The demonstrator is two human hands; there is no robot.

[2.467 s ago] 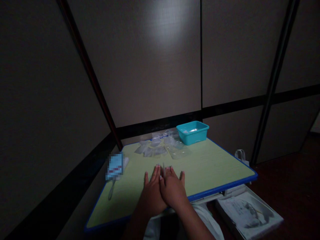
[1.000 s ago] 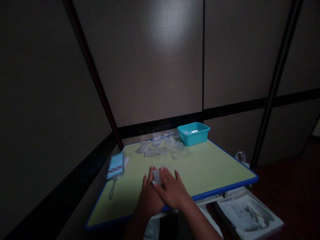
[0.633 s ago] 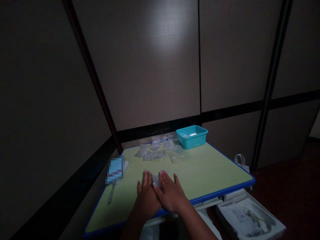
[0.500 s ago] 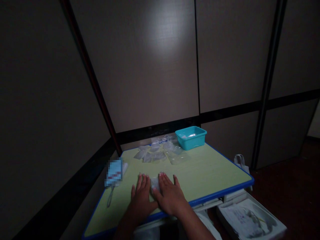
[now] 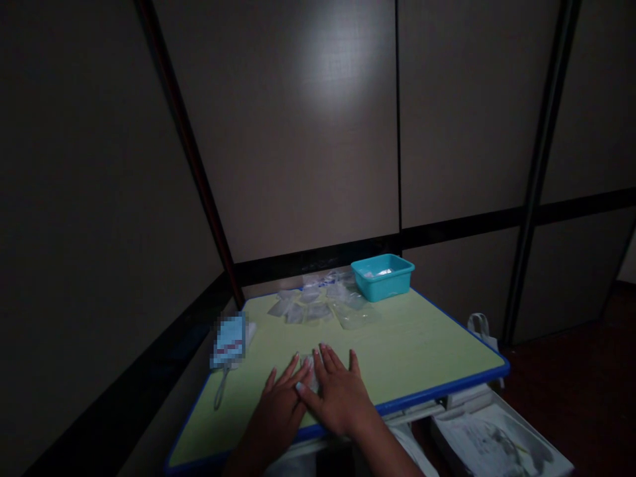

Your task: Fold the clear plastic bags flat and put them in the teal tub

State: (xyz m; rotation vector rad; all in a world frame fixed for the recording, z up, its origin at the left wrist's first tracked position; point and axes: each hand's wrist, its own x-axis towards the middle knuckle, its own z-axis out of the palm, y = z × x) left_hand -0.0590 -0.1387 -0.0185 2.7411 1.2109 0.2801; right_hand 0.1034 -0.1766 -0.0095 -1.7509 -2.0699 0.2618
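My left hand (image 5: 284,404) lies flat near the front edge of the table, fingers spread, with its fingertips on a small clear plastic bag (image 5: 313,379). Beside it, my right hand (image 5: 338,394) is also flat with fingers stretched out, pressing the bag's right side. The right thumb touches or overlaps the left hand. Much of the bag is hidden beneath both hands. Farther back on the light green table (image 5: 407,351), several small clear bags (image 5: 303,308) lie spread out.
A turquoise plastic basin (image 5: 382,287) with something shiny inside stands at the back right. A larger clear bag (image 5: 354,316) lies in front of it. A blurred blue item with a strap (image 5: 229,341) rests at the left edge. An open drawer (image 5: 501,430) holds papers below right.
My left hand has shifted right and turned inward over the bag, closer to my right hand. My right hand stays nearly in place. The view has tilted slightly.
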